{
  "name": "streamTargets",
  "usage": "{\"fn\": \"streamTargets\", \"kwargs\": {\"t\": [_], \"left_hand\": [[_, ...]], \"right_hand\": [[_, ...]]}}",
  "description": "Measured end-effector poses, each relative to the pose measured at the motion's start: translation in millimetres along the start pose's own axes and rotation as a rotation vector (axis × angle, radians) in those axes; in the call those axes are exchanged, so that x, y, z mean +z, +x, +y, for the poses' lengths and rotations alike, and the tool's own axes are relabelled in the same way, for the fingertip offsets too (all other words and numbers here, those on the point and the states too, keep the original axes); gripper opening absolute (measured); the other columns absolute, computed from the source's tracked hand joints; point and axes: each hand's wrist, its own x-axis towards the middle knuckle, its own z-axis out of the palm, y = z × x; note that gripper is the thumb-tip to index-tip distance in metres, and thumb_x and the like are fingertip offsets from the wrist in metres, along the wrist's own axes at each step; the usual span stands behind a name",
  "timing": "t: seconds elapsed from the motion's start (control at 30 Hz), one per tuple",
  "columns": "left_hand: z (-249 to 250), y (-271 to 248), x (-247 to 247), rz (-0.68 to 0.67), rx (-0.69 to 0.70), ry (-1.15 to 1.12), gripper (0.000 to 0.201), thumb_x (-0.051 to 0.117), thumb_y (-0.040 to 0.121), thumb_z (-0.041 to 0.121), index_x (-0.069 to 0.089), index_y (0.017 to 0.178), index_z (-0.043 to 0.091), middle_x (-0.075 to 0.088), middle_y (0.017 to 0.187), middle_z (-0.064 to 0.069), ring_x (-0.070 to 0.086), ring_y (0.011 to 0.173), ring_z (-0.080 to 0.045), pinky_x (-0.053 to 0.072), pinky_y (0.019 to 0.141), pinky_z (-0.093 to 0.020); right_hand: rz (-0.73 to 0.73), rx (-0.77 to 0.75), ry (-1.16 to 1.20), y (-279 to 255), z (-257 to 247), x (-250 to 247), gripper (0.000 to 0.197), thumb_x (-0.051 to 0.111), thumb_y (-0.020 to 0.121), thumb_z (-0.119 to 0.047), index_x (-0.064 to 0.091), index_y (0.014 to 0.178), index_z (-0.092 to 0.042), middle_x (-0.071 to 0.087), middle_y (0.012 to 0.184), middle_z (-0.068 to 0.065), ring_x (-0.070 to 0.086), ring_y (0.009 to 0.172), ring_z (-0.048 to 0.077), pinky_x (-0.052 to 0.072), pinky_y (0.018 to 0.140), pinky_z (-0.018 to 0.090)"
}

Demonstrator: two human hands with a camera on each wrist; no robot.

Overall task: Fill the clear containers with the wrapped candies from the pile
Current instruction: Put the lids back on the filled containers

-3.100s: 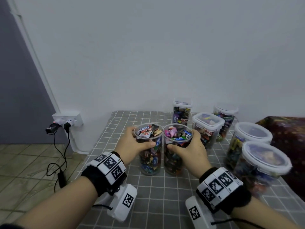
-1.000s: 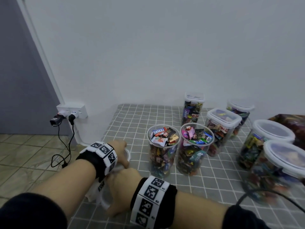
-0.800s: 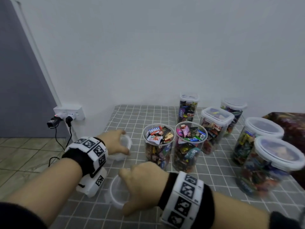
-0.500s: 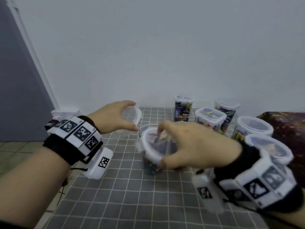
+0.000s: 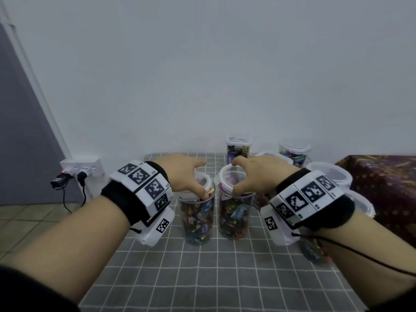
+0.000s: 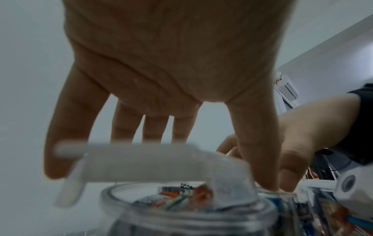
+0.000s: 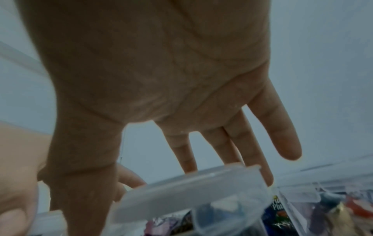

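Two clear containers full of wrapped candies stand side by side mid-table: the left container (image 5: 196, 218) and the right container (image 5: 236, 216). My left hand (image 5: 191, 177) grips a translucent lid (image 6: 151, 161) by its edge and holds it tilted just above the left container's rim (image 6: 181, 212); candies show under it. My right hand (image 5: 242, 176) holds a second lid (image 5: 229, 176) between thumb and fingers, and it sits slanted on top of the right container (image 7: 232, 212). No loose candy pile is in view.
Several lidded, candy-filled containers (image 5: 238, 146) stand behind and to the right. A dark patterned cloth (image 5: 382, 190) lies at the far right. The grey checked tablecloth (image 5: 202, 280) reaches toward me. A wall socket with plugs and cables (image 5: 78, 171) is left of the table's edge.
Both hands left the two open containers, picked up lids from the table's left side and carried them right, over the containers' mouths.
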Motion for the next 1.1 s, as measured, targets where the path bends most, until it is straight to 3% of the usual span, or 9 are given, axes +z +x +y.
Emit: {"fn": "streamTargets", "kwargs": {"t": [0.2,0.4,0.63,0.8,0.93,1.1], "left_hand": [[7,-1,2,0.019,-0.005,0.035,0.091,0.065,0.072,0.062,0.023,0.147,0.032,0.041,0.147,0.002,0.042,0.129,-0.022,0.039,0.101,-0.036],[6,-4,10,0.099,-0.031,0.039,0.090,0.060,0.070,0.071,0.030,0.145,0.030,0.043,0.145,0.002,0.044,0.129,-0.021,0.039,0.099,-0.035],[8,-4,17,0.147,-0.086,0.069,0.092,0.047,0.067,0.083,0.036,0.142,0.030,0.050,0.138,0.002,0.049,0.122,-0.020,0.042,0.091,-0.034],[10,-4,21,0.123,-0.088,0.067,0.097,0.041,0.060,0.089,0.040,0.137,0.030,0.050,0.127,0.000,0.051,0.114,-0.021,0.044,0.087,-0.035],[14,-4,28,0.131,-0.093,0.009,0.088,0.056,0.065,0.076,0.039,0.134,0.026,0.047,0.128,0.001,0.050,0.113,-0.020,0.043,0.086,-0.034],[14,-1,30,0.133,-0.085,-0.033,0.081,0.060,0.070,0.061,0.036,0.137,0.023,0.046,0.133,0.000,0.049,0.114,-0.022,0.043,0.087,-0.034]], "right_hand": [[-0.030,0.015,-0.019,3,0,1,0.070,0.060,0.075,-0.060,0.038,0.133,-0.027,0.059,0.122,0.006,0.053,0.107,0.026,0.046,0.090,0.039],[0.036,0.007,-0.078,3,-2,1,0.075,0.056,0.075,-0.064,0.037,0.136,-0.025,0.060,0.120,0.007,0.053,0.107,0.027,0.045,0.087,0.037],[0.040,0.034,-0.171,6,-10,6,0.070,0.049,0.075,-0.073,0.046,0.120,-0.020,0.062,0.114,0.009,0.055,0.104,0.028,0.037,0.074,0.034],[0.062,0.038,-0.067,7,-12,11,0.070,0.053,0.075,-0.068,0.044,0.120,-0.016,0.054,0.118,0.011,0.053,0.107,0.029,0.036,0.075,0.035],[0.029,-0.032,0.039,9,-16,22,0.073,0.065,0.071,-0.054,0.037,0.126,-0.015,0.048,0.121,0.010,0.051,0.107,0.029,0.045,0.084,0.038],[0.019,0.007,0.050,6,-13,24,0.071,0.064,0.070,-0.055,0.036,0.124,-0.017,0.046,0.123,0.012,0.049,0.109,0.031,0.046,0.089,0.041]]}}
